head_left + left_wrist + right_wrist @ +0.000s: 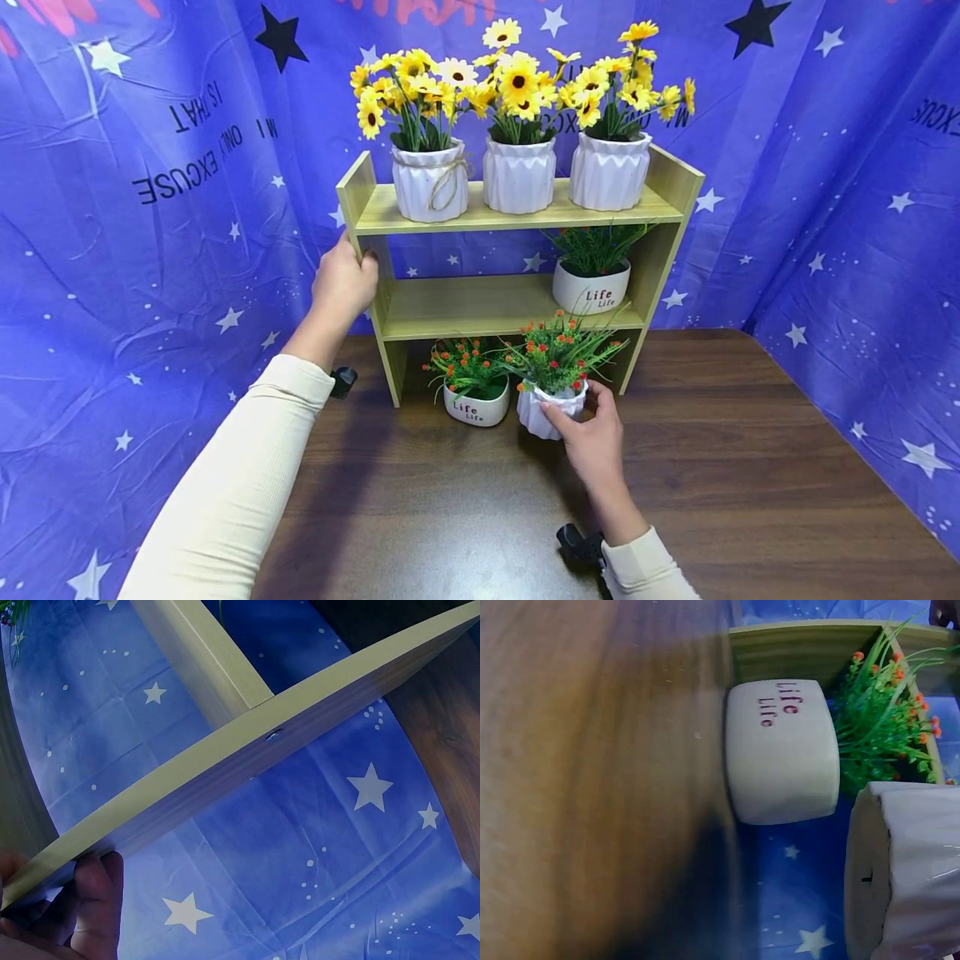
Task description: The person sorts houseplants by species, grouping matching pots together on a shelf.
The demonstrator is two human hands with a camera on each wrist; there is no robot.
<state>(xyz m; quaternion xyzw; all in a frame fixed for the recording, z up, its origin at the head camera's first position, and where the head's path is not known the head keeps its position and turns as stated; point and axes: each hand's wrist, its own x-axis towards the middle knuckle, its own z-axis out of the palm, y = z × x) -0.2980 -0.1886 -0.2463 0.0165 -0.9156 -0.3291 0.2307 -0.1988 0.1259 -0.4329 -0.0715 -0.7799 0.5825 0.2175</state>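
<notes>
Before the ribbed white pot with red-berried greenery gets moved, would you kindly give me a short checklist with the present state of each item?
1. Right hand grips the ribbed white pot with red-berried greenery: ok.
2. Left hand holds the side panel of the light wooden shelf: ok.
3. Pot upright: ok.
4. Pot apart from the neighbouring rounded white "Life" pot: cannot tell, foliage overlaps.
5. Free spot on the middle board beside the second white "Life" pot: ok.
6. Pot base lifted off the dark wooden table: cannot tell.
</notes>
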